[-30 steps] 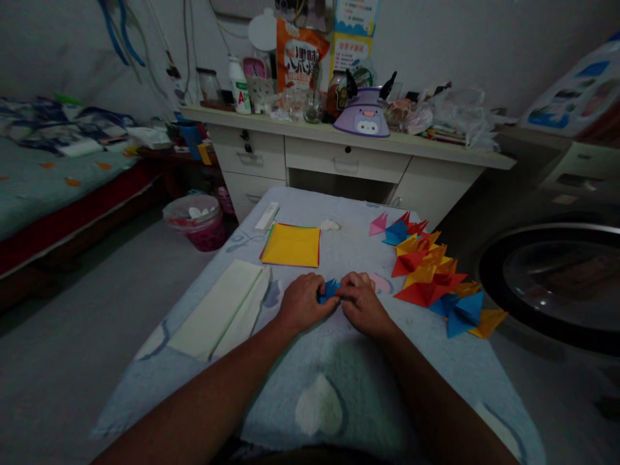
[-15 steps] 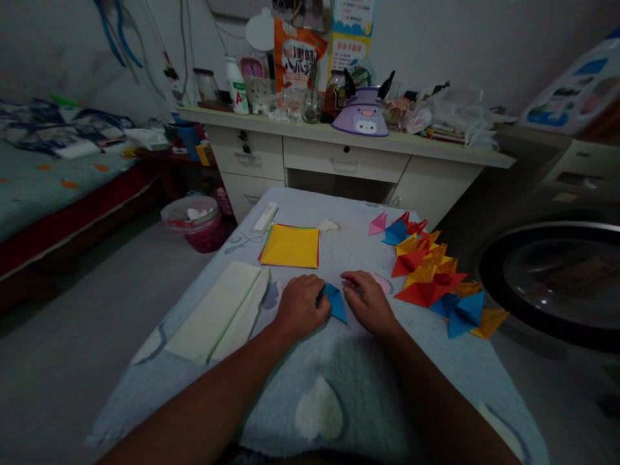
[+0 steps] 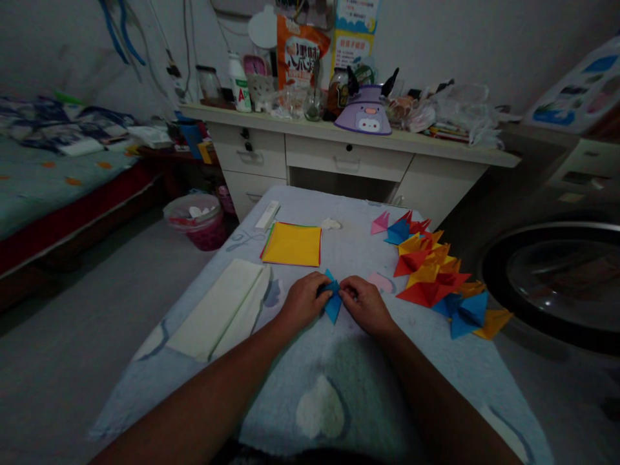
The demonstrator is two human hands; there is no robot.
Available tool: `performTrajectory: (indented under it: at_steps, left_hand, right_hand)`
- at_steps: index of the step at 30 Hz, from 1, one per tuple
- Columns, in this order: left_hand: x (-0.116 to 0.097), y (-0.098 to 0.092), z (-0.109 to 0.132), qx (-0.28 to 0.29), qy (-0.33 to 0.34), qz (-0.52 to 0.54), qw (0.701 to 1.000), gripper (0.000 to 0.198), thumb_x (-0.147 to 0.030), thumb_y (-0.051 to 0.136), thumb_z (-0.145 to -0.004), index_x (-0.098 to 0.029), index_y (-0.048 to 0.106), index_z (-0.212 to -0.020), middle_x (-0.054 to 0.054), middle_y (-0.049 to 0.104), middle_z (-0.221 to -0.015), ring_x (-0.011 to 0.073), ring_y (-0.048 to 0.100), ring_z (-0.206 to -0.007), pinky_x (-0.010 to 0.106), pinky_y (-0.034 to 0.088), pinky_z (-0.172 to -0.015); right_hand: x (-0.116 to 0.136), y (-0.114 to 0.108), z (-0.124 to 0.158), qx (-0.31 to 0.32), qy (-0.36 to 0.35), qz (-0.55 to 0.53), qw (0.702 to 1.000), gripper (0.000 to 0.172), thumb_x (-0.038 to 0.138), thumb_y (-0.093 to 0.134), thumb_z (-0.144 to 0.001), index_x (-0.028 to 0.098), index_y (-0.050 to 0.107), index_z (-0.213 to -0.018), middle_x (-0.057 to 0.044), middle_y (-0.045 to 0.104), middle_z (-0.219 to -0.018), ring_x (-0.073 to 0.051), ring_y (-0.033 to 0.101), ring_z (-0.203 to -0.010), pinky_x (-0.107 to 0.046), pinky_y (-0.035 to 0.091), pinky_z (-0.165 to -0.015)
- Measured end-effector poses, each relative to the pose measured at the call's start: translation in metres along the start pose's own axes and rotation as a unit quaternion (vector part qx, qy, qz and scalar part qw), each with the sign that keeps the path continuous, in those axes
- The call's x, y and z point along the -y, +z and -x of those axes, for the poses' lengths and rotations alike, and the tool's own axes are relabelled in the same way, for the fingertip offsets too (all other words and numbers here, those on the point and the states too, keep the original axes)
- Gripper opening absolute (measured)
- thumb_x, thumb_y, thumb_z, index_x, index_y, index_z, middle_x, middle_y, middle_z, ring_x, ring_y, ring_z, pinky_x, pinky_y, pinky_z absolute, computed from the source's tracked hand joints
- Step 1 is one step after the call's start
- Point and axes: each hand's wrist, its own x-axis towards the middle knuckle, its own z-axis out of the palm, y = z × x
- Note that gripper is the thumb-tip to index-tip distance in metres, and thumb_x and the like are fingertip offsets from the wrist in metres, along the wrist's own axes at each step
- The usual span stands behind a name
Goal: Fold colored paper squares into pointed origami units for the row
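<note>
A small folded blue paper (image 3: 332, 307) stands out between my two hands, over the middle of the cloth-covered table (image 3: 368, 387). My left hand (image 3: 305, 298) pinches its left side between thumb and fingers. On the other side, the curled fingers of my right hand (image 3: 365, 302) grip its right edge. Just beyond my hands lies a stack of square paper (image 3: 292, 245), yellow on top. Folded paper figures (image 3: 431, 278) in red, orange, blue and pink form a long cluster on the right.
A pale folded sheet (image 3: 217, 310) lies left of my hands. Farther back are a white box (image 3: 267, 216) and a crumpled white scrap (image 3: 330, 223). A cluttered desk (image 3: 314, 129) stands behind the table, with a lined bin (image 3: 198, 223) at left and a washing machine (image 3: 557, 187) at right.
My right hand has moved left and closed on the blue paper. The paper has turned, with one point now up and another down towards me.
</note>
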Motion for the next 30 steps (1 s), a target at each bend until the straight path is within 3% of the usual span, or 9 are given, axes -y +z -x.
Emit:
performTrajectory:
  at_steps: [5,14,20,26,30]
  left_hand:
    - [0.001,0.002,-0.001,-0.001,-0.019,0.014,1.000,0.010,-0.018,0.058,-0.079,-0.019,0.061,-0.088,0.001,0.062,-0.081,0.0170,0.057,-0.076,0.027,0.042,-0.070]
    - [0.001,0.001,-0.001,0.014,-0.038,0.068,0.997,0.009,-0.017,0.057,-0.078,-0.019,0.062,-0.085,-0.001,0.062,-0.077,0.0165,0.058,-0.075,0.026,0.043,-0.068]
    - [0.006,0.003,-0.001,0.029,0.021,0.013,0.999,0.028,-0.005,0.054,-0.073,-0.020,0.062,-0.095,0.002,0.063,-0.093,0.0188,0.058,-0.092,0.030,0.044,-0.082]
    - [0.006,0.002,-0.001,0.017,0.017,-0.020,1.000,0.008,-0.014,0.055,-0.079,-0.018,0.060,-0.084,0.003,0.060,-0.085,0.0199,0.056,-0.085,0.031,0.043,-0.077]
    - [0.005,0.001,-0.001,0.023,0.005,0.017,1.000,0.007,-0.021,0.058,-0.080,-0.018,0.061,-0.086,0.001,0.060,-0.080,0.0186,0.055,-0.081,0.029,0.041,-0.072]
  right_hand:
    - [0.003,0.000,-0.001,0.002,-0.014,0.059,0.998,0.008,0.013,0.055,-0.081,0.020,0.058,-0.080,-0.001,0.055,-0.077,-0.017,0.053,-0.075,-0.029,0.042,-0.069]
    - [0.006,-0.001,0.000,0.022,-0.013,0.011,1.000,0.010,0.011,0.056,-0.077,0.019,0.058,-0.082,-0.001,0.056,-0.077,-0.017,0.053,-0.074,-0.029,0.042,-0.070]
    - [-0.001,0.002,0.001,0.038,-0.023,0.110,0.993,0.017,0.019,0.066,-0.076,0.019,0.059,-0.092,-0.005,0.058,-0.092,-0.023,0.051,-0.091,-0.037,0.039,-0.082]
    - [-0.004,0.003,0.002,0.057,-0.010,0.137,0.989,0.007,0.020,0.064,-0.080,0.020,0.059,-0.086,-0.005,0.056,-0.092,-0.023,0.048,-0.090,-0.036,0.037,-0.081]
    - [-0.006,0.001,0.002,0.052,-0.010,0.113,0.992,0.008,0.016,0.063,-0.078,0.019,0.056,-0.079,-0.004,0.055,-0.087,-0.021,0.048,-0.088,-0.034,0.036,-0.079]
